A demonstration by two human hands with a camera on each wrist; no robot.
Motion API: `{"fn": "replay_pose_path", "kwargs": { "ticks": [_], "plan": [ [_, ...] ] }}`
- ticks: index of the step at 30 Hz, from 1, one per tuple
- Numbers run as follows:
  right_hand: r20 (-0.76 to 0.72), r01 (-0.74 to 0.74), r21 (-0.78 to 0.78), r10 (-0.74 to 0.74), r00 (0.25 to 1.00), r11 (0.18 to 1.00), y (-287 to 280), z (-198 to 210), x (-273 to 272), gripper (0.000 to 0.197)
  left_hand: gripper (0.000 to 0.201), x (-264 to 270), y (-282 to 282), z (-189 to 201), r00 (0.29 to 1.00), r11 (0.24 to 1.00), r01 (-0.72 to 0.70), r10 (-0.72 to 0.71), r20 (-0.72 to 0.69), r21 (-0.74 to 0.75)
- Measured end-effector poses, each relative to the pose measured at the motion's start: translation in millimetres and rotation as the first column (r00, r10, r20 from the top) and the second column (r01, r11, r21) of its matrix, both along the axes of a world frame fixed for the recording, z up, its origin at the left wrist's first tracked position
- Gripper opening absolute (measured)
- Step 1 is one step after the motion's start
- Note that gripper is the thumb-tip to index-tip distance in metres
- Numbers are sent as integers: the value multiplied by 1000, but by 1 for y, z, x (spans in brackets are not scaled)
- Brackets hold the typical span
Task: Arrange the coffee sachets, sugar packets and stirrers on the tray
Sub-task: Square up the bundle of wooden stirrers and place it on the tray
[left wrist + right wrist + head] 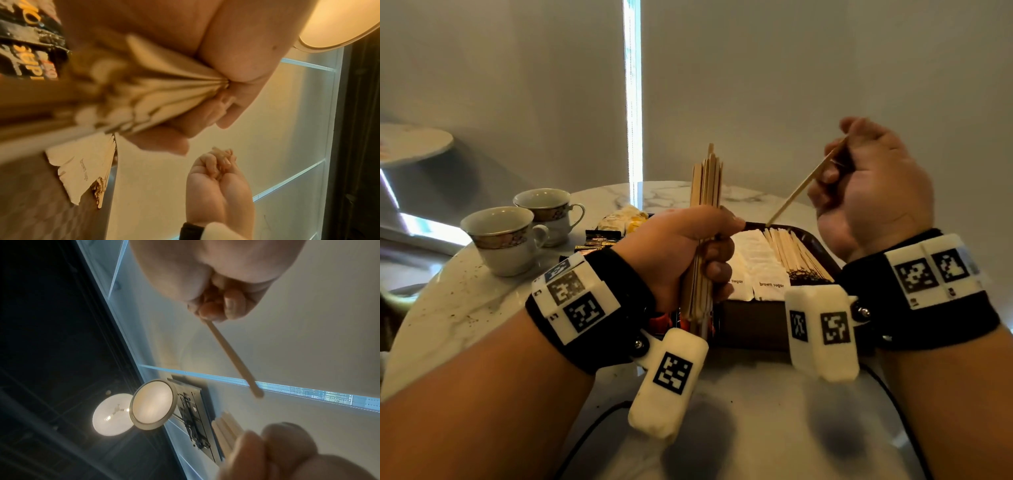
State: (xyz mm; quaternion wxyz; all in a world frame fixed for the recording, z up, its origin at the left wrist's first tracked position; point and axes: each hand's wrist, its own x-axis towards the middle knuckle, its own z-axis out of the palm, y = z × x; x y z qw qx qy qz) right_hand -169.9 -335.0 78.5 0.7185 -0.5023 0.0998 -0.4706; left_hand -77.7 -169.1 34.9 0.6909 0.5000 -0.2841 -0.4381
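Observation:
My left hand (pixel 688 246) grips an upright bundle of wooden stirrers (pixel 705 178) above the near left part of the dark tray (pixel 756 322). Its fingers wrap the same bundle of stirrers (pixel 156 91) in the left wrist view. My right hand (pixel 866 185) is raised over the tray's right side and pinches a single stirrer (pixel 801 192) that slants down toward the tray; the single stirrer (pixel 232 356) also shows in the right wrist view. On the tray lie white brown sugar packets (pixel 760 263) and a row of stirrers (pixel 798 257). Black coffee sachets (pixel 599 240) lie left of the tray.
Two patterned teacups (pixel 503 236) (pixel 551 209) stand on the marble table (pixel 465 308) at the left. A pile of yellow-white packets (pixel 623 217) sits behind the coffee sachets. A black cable (pixel 585 435) runs across the near table edge. A wall and blind stand behind.

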Motion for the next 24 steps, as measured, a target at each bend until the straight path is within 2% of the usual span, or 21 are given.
{"fn": "replay_pose_path", "kwargs": {
  "ticks": [2, 5, 7, 10, 14, 18, 24],
  "plan": [
    [-128, -116, -83, 105, 986, 990, 4, -1, 0, 15, 21, 1, 0, 1, 1000, 1000, -17, 17, 17, -16],
    [-298, -307, -226, 235, 925, 924, 15, -5, 0, 17, 24, 3, 1, 1, 998, 999, -41, 42, 47, -27],
    [-361, -383, -272, 275, 891, 883, 22, -7, 1, 16, 26, 6, 1, -1, 996, 998, -53, 56, 71, -35],
    [-393, -443, -263, 324, 860, 857, 32, -14, 4, 13, 29, 8, -1, -3, 989, 998, -57, 59, 133, -16],
    [-386, -434, -220, 331, 861, 874, 36, -17, 8, 10, 37, 9, -2, -3, 974, 995, -98, 95, 207, 4],
    [-419, -351, -306, 206, 884, 885, 38, -20, 9, 6, 49, 5, 0, -1, 959, 992, -115, 100, 265, 41],
    [-418, -263, -342, 104, 902, 902, 37, -25, 14, 4, 33, 2, -2, -1, 945, 991, -121, 98, 311, 57]
  ]
}}
